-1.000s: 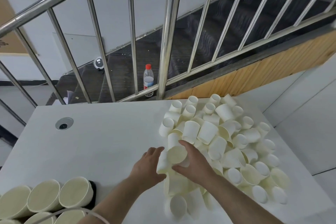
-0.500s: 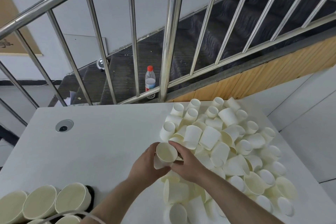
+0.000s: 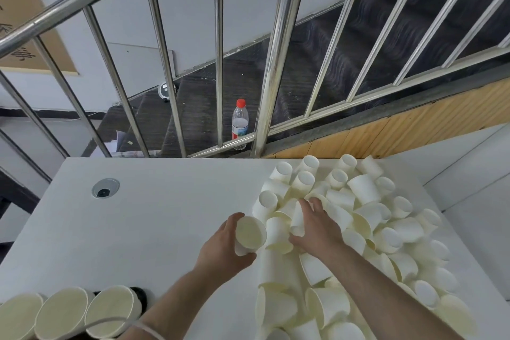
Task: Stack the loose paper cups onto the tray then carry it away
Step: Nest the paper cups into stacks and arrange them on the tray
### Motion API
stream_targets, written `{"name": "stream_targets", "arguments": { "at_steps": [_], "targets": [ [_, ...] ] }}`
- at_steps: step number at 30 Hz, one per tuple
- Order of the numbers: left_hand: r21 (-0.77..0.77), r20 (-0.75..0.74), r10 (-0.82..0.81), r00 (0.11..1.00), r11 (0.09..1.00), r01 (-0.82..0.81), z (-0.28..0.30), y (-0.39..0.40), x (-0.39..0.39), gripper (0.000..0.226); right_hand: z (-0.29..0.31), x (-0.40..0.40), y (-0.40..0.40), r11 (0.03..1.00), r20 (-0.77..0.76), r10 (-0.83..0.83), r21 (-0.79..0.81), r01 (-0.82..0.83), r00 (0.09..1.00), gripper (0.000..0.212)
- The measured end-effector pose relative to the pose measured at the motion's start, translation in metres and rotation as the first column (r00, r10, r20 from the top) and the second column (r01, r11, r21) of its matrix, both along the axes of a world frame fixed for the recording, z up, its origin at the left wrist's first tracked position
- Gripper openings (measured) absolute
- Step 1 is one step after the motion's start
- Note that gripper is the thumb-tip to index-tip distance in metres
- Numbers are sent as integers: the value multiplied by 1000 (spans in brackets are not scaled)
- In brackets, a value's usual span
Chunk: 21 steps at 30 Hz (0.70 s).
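A heap of loose white paper cups (image 3: 367,218) covers the right half of the white table (image 3: 154,218). My left hand (image 3: 220,248) grips a short nested stack of cups (image 3: 249,234), its open mouth turned toward me. My right hand (image 3: 317,226) reaches into the heap just right of that stack, fingers curled around one lying cup (image 3: 298,217). At the bottom left, three stacks of cups (image 3: 63,315) lie side by side on a dark tray (image 3: 139,295), of which only a small edge shows.
A steel stair railing (image 3: 276,63) runs along the table's far edge, with dark stairs behind it. A plastic bottle with a red cap (image 3: 239,121) stands on a step. A round cable hole (image 3: 105,191) sits in the table's left part.
My hands have parted. The left one keeps the nested cups and has shifted slightly left, while the right one has let go and reached forward into the heap onto another cup.
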<state>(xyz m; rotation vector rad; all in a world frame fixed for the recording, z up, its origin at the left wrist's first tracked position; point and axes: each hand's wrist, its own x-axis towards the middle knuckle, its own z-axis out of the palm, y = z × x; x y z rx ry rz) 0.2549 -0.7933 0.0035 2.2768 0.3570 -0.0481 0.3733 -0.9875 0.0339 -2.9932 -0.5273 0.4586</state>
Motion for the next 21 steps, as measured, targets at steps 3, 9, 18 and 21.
{"name": "stream_targets", "arguments": {
  "at_steps": [3,9,18,21],
  "targets": [
    [8,-16,-10,1000,1000,10,-3,2,1,72,-2,7,2,999,-19,-10,-34,9,1000,92],
    [40,-65,25,998,999,-22,-12,7,2,68,0,9,6,999,22,-15,-31,16,1000,77],
    [132,-188,109,976,988,-85,-25,20,-12,67,2,-18,40,979,70,160,119,-167,985,84],
    [141,-203,139,969,984,-112,-28,29,-20,68,-11,-33,58,955,13,276,111,-276,961,83]
  ]
}}
